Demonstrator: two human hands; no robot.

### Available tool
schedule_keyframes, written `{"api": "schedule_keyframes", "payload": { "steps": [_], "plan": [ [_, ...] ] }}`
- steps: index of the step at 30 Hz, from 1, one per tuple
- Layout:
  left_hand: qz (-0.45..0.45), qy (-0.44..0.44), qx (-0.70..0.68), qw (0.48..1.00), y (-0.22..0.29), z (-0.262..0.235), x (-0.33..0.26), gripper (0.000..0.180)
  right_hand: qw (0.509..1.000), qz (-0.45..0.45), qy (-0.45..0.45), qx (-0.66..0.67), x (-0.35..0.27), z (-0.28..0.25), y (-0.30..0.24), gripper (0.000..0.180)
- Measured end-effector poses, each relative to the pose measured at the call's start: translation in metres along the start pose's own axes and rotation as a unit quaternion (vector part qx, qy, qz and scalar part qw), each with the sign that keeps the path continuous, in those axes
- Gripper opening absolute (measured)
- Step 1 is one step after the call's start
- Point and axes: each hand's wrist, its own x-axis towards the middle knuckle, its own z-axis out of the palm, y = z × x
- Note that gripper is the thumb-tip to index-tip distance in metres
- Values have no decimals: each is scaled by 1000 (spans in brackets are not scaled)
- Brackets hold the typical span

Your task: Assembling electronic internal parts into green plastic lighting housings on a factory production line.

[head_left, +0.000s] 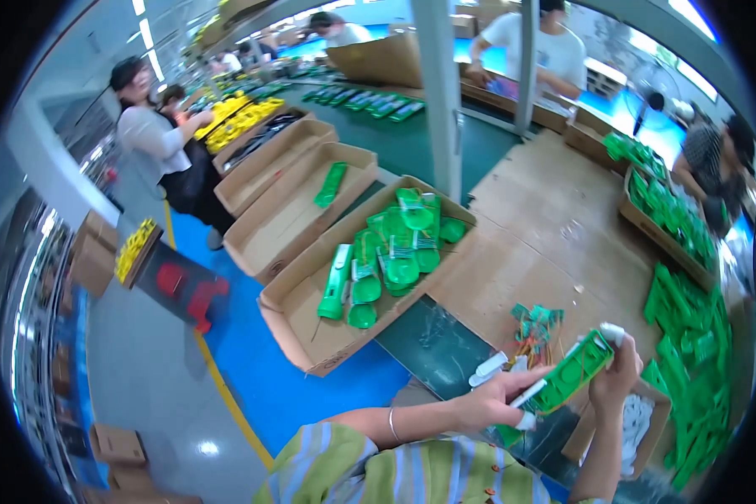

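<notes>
Both hands are closed on a green plastic housing (573, 370), tilted, its open hollow side showing. My left hand (506, 400) grips its lower left end, near a thin white strip (529, 393) along the edge. My right hand (618, 363) holds the upper right end, fingers wrapped round it. White coverings show on fingertips of both hands. A bundle of thin wires with small green boards (536, 323) lies just beyond the housing. Small white parts (489, 368) sit beside my left hand. Under my right forearm stands a small carton of white pieces (637, 428).
A cardboard box (307, 353) of green flashlight-like housings (395, 244) stands ahead to the left. Green parts (689, 361) pile up at the right, beyond a cardboard-covered tabletop (529, 227). A metal post (442, 109) rises mid-table. Other people work around the tables.
</notes>
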Motion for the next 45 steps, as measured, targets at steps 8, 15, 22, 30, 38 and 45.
{"api": "schedule_keyframes", "payload": {
  "steps": [8, 15, 22, 30, 38, 45],
  "plan": [
    [83, 14, -17, 996, -4, -22, -1, 79, 843, 186, -137, 486, 4, 7, 7, 46],
    [100, -12, 82, 992, 6, -32, 1, 79, 864, 177, -100, 461, 10, 16, 1, 40],
    [72, 57, -55, 994, 5, -38, 2, 78, 882, 146, -144, 425, 50, 30, 0, 31],
    [42, 233, -30, 971, 24, -43, 17, 57, 828, 209, -181, 488, 77, 49, 6, 33],
    [70, 186, 13, 980, 23, -44, 43, 54, 823, 136, -164, 526, 86, 32, 28, 30],
    [55, 195, -26, 979, 18, -42, 73, 49, 894, 134, -103, 415, 86, 25, 57, 28]
  ]
}}
